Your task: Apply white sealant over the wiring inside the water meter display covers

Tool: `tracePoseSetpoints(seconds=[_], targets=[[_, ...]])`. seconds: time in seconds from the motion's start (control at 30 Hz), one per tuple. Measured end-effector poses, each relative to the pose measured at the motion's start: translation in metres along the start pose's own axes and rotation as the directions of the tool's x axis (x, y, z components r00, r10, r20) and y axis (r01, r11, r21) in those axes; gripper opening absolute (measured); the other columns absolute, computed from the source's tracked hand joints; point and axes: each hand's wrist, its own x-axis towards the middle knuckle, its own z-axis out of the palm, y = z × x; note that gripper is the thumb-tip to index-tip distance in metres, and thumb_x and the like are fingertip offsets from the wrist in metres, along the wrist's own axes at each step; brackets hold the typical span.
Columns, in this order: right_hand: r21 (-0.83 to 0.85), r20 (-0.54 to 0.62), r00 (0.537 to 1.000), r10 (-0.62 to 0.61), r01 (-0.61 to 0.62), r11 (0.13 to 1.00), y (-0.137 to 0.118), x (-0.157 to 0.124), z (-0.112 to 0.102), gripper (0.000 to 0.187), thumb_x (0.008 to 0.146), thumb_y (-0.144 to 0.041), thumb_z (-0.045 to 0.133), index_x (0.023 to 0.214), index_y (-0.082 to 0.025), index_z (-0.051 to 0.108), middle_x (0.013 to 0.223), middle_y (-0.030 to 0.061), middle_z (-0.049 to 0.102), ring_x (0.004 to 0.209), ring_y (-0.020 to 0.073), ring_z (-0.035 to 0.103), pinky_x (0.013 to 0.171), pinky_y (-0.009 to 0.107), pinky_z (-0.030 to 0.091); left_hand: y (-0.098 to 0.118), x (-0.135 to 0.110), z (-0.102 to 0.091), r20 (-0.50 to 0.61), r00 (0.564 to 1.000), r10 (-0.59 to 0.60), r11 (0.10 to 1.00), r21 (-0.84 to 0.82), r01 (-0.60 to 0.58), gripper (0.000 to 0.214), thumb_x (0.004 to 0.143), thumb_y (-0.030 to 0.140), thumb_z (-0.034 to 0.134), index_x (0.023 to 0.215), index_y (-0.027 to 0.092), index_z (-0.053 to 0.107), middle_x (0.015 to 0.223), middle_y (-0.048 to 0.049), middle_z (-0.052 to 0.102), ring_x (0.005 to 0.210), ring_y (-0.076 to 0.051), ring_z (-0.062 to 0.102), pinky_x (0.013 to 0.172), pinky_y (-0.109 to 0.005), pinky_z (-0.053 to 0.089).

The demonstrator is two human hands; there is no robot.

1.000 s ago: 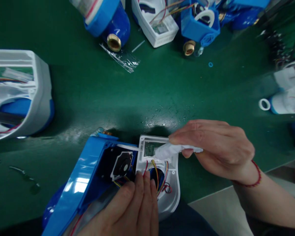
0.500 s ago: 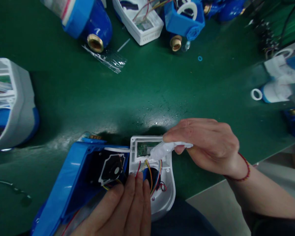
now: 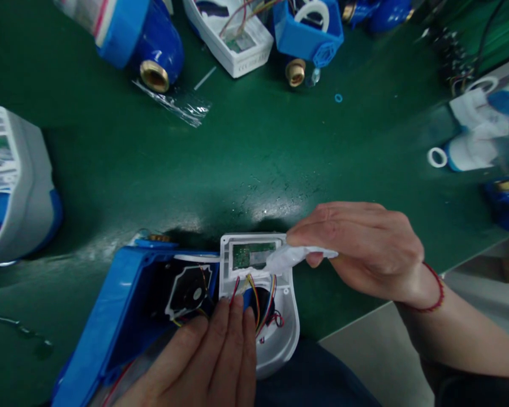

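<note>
An opened water meter lies at the near edge: a blue housing (image 3: pixel 119 316) with a black and white part inside, hinged to a white cover (image 3: pixel 275 339) that carries a small green circuit board (image 3: pixel 252 254) and coloured wires (image 3: pixel 263 299). My left hand (image 3: pixel 207 362) rests on the seam between housing and cover, fingers together and pressing down near the wires. My right hand (image 3: pixel 365 249) pinches a small white wad, cloth or tissue (image 3: pixel 290 257), whose tip touches the cover next to the circuit board.
More meters stand around the green mat (image 3: pixel 254 147): a white and blue one (image 3: pixel 12 186) at left, blue ones with brass fittings (image 3: pixel 152 51) and an open white cover (image 3: pixel 227 34) at the back, white and blue parts (image 3: pixel 475 141) at right. A clear plastic wrapper (image 3: pixel 173 102) lies near the back.
The view has shifted, so everything sits further left and up in frame. The white wad in my right hand has slid slightly right along the cover's top edge. My left hand stays put.
</note>
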Motion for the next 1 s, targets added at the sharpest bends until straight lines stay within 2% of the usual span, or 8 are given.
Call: tracePoseSetpoints(seconds=[0.17,0.3,0.47,0.57,0.7,0.83,0.93,1.0], targets=[[-0.03,0.017,1.0,-0.019,0.02,0.999,-0.002,0.0,-0.007,0.024,0.085,0.001,0.042,0.094,-0.013,0.06,0.075,0.0037,0.063,0.078,0.0141,0.063,0.072,0.028,0.053,-0.001,-0.004,0.001,-0.011,1.0,-0.017,1.0,0.026,0.017,0.031,0.085,0.012,0.039,0.11,0.009,0.057,0.11,-0.0125,0.066,0.109,-0.018,0.053,0.108,-0.031,0.024],[-0.044,0.049,0.998,-0.027,0.029,0.999,-0.003,0.001,-0.011,0.021,0.09,-0.005,0.042,0.093,-0.015,0.06,0.076,0.0037,0.063,0.076,0.0142,0.063,0.069,0.027,0.052,0.001,-0.003,0.001,-0.01,1.0,-0.024,0.999,0.029,0.024,0.031,0.085,0.012,0.039,0.11,0.01,0.057,0.111,-0.0117,0.066,0.108,-0.018,0.054,0.106,-0.032,0.026],[-0.082,0.115,0.992,-0.045,0.054,0.995,-0.006,0.001,-0.015,0.022,0.095,-0.012,0.037,0.089,-0.015,0.058,0.073,0.0041,0.061,0.075,0.015,0.062,0.069,0.028,0.051,0.008,-0.002,0.002,-0.055,0.991,-0.118,0.993,-0.022,0.117,0.035,0.086,0.008,0.033,0.107,0.013,0.061,0.109,-0.0084,0.067,0.106,-0.019,0.055,0.102,-0.034,0.029],[-0.171,0.168,0.983,-0.076,0.105,0.98,-0.011,0.005,-0.015,0.025,0.095,-0.01,0.035,0.084,-0.015,0.057,0.074,0.0046,0.061,0.076,0.0151,0.061,0.069,0.028,0.049,0.008,0.004,-0.003,-0.007,0.995,-0.098,0.995,-0.011,0.098,0.038,0.087,0.008,0.03,0.105,0.014,0.063,0.107,-0.0071,0.068,0.101,-0.02,0.057,0.093,-0.034,0.032],[-0.293,0.32,0.94,-0.117,0.216,0.932,-0.02,0.017,-0.018,0.032,0.096,-0.011,0.031,0.079,-0.015,0.058,0.074,0.0053,0.062,0.077,0.0154,0.059,0.069,0.028,0.047,0.003,0.014,-0.015,0.059,0.994,-0.088,0.996,0.005,0.088,0.044,0.091,0.009,0.024,0.104,0.015,0.065,0.107,-0.0065,0.069,0.096,-0.02,0.06,0.085,-0.036,0.034],[-0.311,0.428,0.891,-0.153,0.304,0.9,-0.03,0.027,-0.021,0.03,0.094,-0.008,0.032,0.078,-0.014,0.058,0.076,0.0045,0.062,0.073,0.0144,0.056,0.067,0.026,0.044,0.01,0.01,-0.024,0.068,0.983,-0.168,0.985,0.057,0.165,0.042,0.095,0.017,0.023,0.122,0.018,0.055,0.126,-0.0065,0.06,0.116,-0.024,0.053,0.09,-0.041,0.032],[-0.34,0.441,0.879,-0.182,0.352,0.872,-0.033,0.029,-0.019,0.028,0.093,-0.008,0.035,0.077,-0.014,0.057,0.076,0.0041,0.062,0.071,0.0142,0.054,0.064,0.026,0.04,0.022,-0.003,-0.025,0.046,0.965,-0.257,0.964,0.083,0.253,0.04,0.096,0.027,0.028,0.132,0.025,0.045,0.141,-0.0053,0.045,0.132,-0.024,0.037,0.098,-0.044,0.027],[-0.367,0.453,0.876,-0.165,0.352,0.861,-0.033,0.028,-0.018,0.027,0.092,-0.008,0.036,0.076,-0.014,0.057,0.074,0.0041,0.061,0.069,0.0145,0.054,0.062,0.026,0.039,0.031,-0.011,-0.021,0.011,0.96,-0.279,0.957,0.091,0.277,0.038,0.095,0.03,0.032,0.13,0.027,0.046,0.147,-0.0047,0.037,0.137,-0.023,0.029,0.104,-0.044,0.023]])
